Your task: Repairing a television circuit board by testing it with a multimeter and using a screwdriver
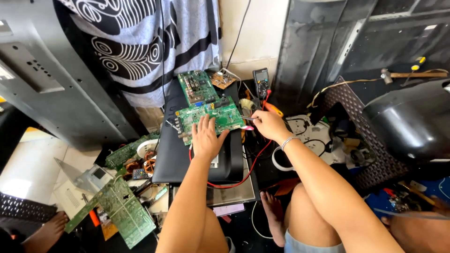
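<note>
My left hand (206, 137) lies flat, fingers spread, on the near edge of a green circuit board (220, 115) that rests on a black flat monitor back (173, 154). My right hand (268, 124) grips a red-tipped test probe (247, 119) whose point touches the board's right edge. A red lead (248, 171) loops down from the probe across the black panel. A dark multimeter (261, 82) stands behind the board. A second green circuit board (197, 86) lies farther back.
More green boards (123, 211) and loose parts litter the floor at the lower left. A grey panel (51, 79) leans at the left, patterned cloth (154, 42) hangs behind, and a dark tube television (412, 122) sits at the right. Another person's foot (44, 234) shows bottom left.
</note>
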